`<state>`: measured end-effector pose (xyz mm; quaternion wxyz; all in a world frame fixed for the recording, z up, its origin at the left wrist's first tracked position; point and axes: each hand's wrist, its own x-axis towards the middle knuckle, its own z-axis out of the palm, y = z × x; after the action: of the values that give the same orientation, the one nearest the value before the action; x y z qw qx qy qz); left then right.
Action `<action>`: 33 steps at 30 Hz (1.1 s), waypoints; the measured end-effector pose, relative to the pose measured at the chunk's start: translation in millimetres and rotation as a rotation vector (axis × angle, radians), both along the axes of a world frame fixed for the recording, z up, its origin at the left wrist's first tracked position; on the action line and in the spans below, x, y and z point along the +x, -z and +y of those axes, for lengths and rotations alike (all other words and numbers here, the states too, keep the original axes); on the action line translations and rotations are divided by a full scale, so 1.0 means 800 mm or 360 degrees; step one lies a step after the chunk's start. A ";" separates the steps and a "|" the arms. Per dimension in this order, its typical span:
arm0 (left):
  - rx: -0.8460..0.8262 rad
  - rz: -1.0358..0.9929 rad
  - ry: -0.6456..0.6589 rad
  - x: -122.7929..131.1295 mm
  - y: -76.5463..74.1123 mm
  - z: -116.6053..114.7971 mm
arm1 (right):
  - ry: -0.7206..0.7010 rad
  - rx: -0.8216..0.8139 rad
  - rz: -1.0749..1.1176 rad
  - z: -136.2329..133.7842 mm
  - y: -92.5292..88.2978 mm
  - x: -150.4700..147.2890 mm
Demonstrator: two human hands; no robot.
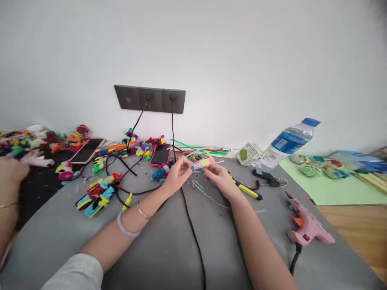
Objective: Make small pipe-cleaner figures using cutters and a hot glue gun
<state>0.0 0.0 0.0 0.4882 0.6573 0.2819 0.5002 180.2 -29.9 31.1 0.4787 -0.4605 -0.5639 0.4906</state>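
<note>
Over the back middle of the grey table (157,249), both my hands hold a small pink and yellow fuzzy piece (203,163) that looks like pipe cleaner work. My left hand (179,173) pinches its left end between thumb and fingers. At the right end, my right hand (220,177) grips it with fingertips closed. Just behind lie loose pipe cleaners (205,153) in green, white and red. A blue fuzzy piece (160,173) rests left of my left hand. Beside my right hand is a yellow and black utility knife (248,191).
A pink glue gun (310,227) lies at right, near a key fob (266,175) and tilted water bottle (292,139). Black cables (192,225) run from wall sockets (150,99) across the table. Pipe cleaner figures (98,195) and a phone (87,151) lie left, near another person's hand (13,175).
</note>
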 end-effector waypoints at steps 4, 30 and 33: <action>0.0049 0.0094 0.0012 -0.001 -0.003 -0.004 | 0.0037 0.0052 -0.0026 -0.001 0.001 0.000; -0.0205 -0.0249 -0.0321 -0.004 -0.005 0.006 | 0.0301 0.0539 -0.0459 0.007 0.019 0.004; -0.0200 -0.0196 -0.0286 -0.003 -0.006 0.005 | 0.0234 0.0512 -0.0608 0.008 0.022 0.006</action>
<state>-2.8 3.6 4.4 0.4979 0.5657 0.3400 0.5626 184.9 -23.5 13.5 0.4651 -0.5024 -0.6800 0.2627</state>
